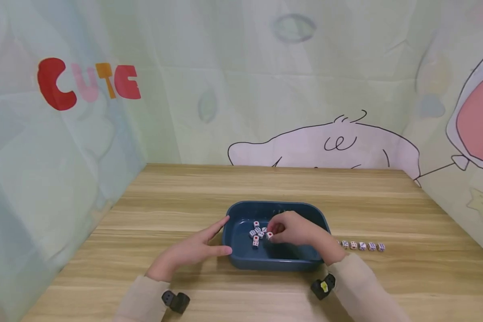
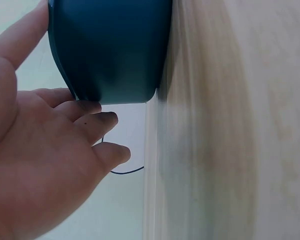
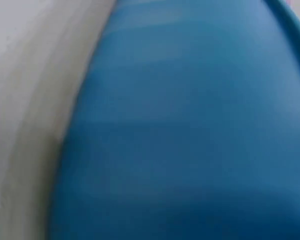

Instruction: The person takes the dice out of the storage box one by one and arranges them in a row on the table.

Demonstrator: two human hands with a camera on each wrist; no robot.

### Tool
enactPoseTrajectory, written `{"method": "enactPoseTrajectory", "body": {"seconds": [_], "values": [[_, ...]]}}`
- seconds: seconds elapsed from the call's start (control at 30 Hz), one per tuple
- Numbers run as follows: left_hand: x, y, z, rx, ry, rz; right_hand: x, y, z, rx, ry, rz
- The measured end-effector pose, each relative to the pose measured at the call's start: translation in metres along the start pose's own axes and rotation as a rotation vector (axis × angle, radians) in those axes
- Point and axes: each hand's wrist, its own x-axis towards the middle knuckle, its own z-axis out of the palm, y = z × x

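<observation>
A dark blue tray (image 1: 273, 264) stands on the table, with several white dice (image 1: 256, 242) grouped in its left half. My left hand (image 1: 195, 248) is at the tray's left end, fingers extended and touching its rim and outer wall. In the left wrist view the fingertips (image 2: 107, 120) lie along the tray's side (image 2: 115, 50). Inside the tray, my right hand (image 1: 294, 229) has thumb and fingers curled around a die (image 1: 269, 235) with a red dot on top. The right wrist view shows only the tray's blurred outer wall (image 3: 180, 110), not the hand.
A row of several dice (image 1: 362, 246) lies on the wooden table (image 1: 193, 188) just right of the tray, partly hidden behind the right forearm. A printed cloth backdrop (image 1: 209, 89) rises behind the table and along both sides.
</observation>
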Motion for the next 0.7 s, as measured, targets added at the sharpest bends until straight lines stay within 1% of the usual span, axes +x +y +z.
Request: {"method": "enactPoseTrajectory", "body": {"seconds": [0.1, 0.27, 0.43, 0.57, 0.7], "values": [[0.001, 0.001, 0.001, -0.003, 0.000, -0.001, -0.011, 0.002, -0.010, 0.000, 0.031, -0.021], [0.000, 0.002, 0.001, -0.008, -0.004, 0.001, -0.033, 0.009, -0.033, 0.034, 0.081, -0.026], [-0.001, 0.002, -0.002, 0.002, -0.014, 0.017, -0.062, 0.023, -0.057, 0.069, 0.137, -0.012], [0.000, 0.001, -0.002, 0.004, -0.015, 0.023, -0.085, 0.036, -0.073, 0.075, 0.186, 0.008], [0.000, 0.001, -0.001, -0.003, -0.018, 0.027, -0.107, 0.050, -0.087, 0.062, 0.211, 0.028]]}}
